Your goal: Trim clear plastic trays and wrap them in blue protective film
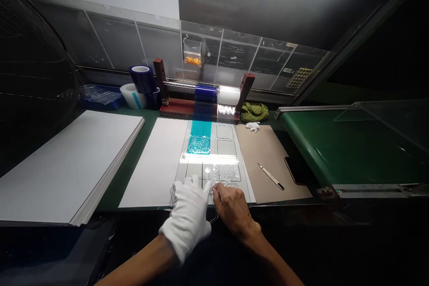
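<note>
My left hand (187, 214), in a white glove, is at the bench's front edge with its fingers closed around a clear thin panel (214, 219); glossy edges of it show beside and below the glove. Bare, my right hand (234, 208) sits just right of it, thumb and forefinger pinched together near the panel's corner; what they grip is too small to make out. Beneath both lies a template sheet (226, 148) with black rounded outlines. Wrinkled clear film (228, 172) covers its lower right, and a blue film strip (200, 143) runs down its left.
Behind stands a wooden roll holder (177, 106) with a blue roll (205, 93) and a white roll (229, 95). Paper stacks (73, 156) lie left. On brown board (258, 152) rest a craft knife (271, 176) and phone (295, 170). A green conveyor (355, 143) is right.
</note>
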{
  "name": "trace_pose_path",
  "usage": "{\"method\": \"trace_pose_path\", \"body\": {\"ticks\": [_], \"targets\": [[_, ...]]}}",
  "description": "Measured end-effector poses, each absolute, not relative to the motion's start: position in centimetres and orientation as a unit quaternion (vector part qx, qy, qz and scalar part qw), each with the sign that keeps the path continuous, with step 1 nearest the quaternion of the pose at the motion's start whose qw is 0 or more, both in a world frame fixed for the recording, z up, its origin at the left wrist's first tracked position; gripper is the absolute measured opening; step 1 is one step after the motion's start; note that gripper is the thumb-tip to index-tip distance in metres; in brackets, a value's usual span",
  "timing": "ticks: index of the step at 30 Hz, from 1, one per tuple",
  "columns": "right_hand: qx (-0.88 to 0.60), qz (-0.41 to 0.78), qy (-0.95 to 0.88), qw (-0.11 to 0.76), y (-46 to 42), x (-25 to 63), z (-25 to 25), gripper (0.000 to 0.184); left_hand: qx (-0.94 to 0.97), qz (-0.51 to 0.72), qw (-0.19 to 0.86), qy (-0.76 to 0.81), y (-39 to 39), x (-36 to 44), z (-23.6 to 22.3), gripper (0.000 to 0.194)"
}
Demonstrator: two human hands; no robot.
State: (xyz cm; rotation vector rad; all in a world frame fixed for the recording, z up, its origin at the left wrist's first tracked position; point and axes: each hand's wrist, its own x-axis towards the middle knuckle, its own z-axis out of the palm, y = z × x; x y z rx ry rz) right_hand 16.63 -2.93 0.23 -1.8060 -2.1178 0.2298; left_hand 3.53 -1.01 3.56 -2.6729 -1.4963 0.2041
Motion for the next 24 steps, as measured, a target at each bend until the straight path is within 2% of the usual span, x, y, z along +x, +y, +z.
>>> {"method": "trace_pose_path", "body": {"ticks": [2, 4, 7, 9, 11, 13, 17, 19, 21, 22, 24], "targets": [[-0.643, 0.091, -0.736, 0.189, -3.1, 16.7, 0.4, 0.031, -0.874, 0.054, 0.032, -0.481, -0.8, 3.5, 3.5, 0.064], [-0.652, 0.165, -0.697, 0.249, -3.2, 17.4, 0.5, 0.030, -0.881, -0.007, -0.008, -0.473, -0.7, 3.0, 2.7, 0.070], [-0.610, 0.403, -0.573, 0.371, -3.0, 18.7, 0.2, 0.032, -0.887, -0.156, -0.123, -0.418, -0.8, 1.7, -0.3, 0.086], [-0.554, 0.548, -0.467, 0.418, -2.7, 19.4, -0.4, 0.036, -0.865, -0.259, -0.191, -0.385, -1.1, 1.4, -2.6, 0.090], [-0.533, 0.606, -0.404, 0.432, -2.4, 19.7, -0.8, 0.039, -0.834, -0.323, -0.214, -0.392, -1.5, 1.7, -4.0, 0.088], [-0.564, 0.561, -0.429, 0.428, -2.1, 19.8, -0.9, 0.038, -0.831, -0.306, -0.197, -0.421, -1.7, 2.5, -3.7, 0.087], [-0.659, 0.283, -0.609, 0.339, -2.1, 18.9, -0.2, 0.029, -0.865, -0.094, -0.110, -0.480, -1.4, 4.1, 0.6, 0.081], [-0.675, 0.196, -0.649, 0.292, -2.2, 18.5, 0.1, 0.027, -0.862, -0.024, -0.078, -0.500, -1.0, 4.2, 2.3, 0.074], [-0.676, 0.199, -0.648, 0.289, -2.1, 18.7, 0.1, 0.026, -0.865, -0.026, -0.077, -0.495, -0.8, 3.8, 2.5, 0.075], [-0.666, 0.244, -0.637, 0.301, -2.1, 19.0, 0.0, 0.027, -0.873, -0.051, -0.094, -0.476, -0.8, 3.4, 2.0, 0.079], [-0.617, 0.409, -0.585, 0.331, -2.1, 20.0, -0.4, 0.030, -0.884, -0.112, -0.147, -0.428, -0.8, 2.6, 0.6, 0.089]]}}
